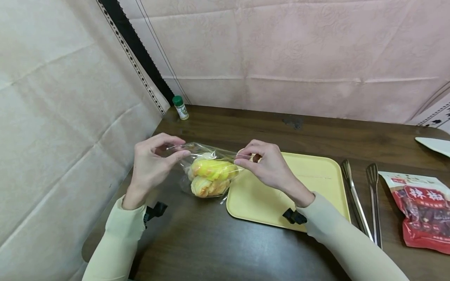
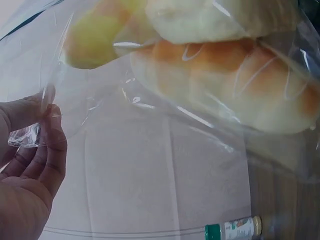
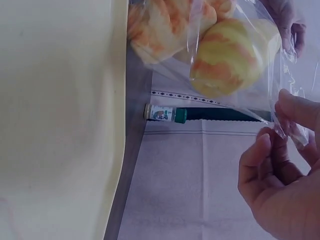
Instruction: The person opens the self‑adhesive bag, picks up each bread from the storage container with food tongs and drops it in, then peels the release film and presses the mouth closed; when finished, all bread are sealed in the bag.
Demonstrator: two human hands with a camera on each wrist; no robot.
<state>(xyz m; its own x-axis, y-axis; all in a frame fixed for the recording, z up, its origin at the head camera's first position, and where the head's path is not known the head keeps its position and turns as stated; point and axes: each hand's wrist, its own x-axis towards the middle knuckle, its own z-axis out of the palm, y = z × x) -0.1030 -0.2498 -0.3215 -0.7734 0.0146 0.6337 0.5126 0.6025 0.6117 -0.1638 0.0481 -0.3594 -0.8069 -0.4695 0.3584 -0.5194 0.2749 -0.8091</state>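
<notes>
A clear plastic bag (image 1: 225, 154) is stretched between both hands, with several bread rolls (image 1: 211, 185) inside, one of them yellow. My left hand (image 1: 152, 164) pinches the bag's upper left edge between thumb and fingers. On the other side my right hand (image 1: 265, 164) pinches the upper right edge. In the left wrist view, a pale bread roll (image 2: 225, 90) with browned ridges shows through the film. The right wrist view has the yellow roll (image 3: 225, 60) close by the bag's edge. The bag overlaps the left end of a yellow tray (image 1: 316, 171) in the head view.
A green-capped small jar (image 1: 181, 108) stands at the table's back left corner. Right of the tray lie metal tongs (image 1: 356, 199) and a fork-ended metal utensil (image 1: 374, 203). Farther right are a red food pouch (image 1: 427, 212) and a white blade-like thing (image 1: 436, 145). Cloth walls (image 1: 299, 58) border the table.
</notes>
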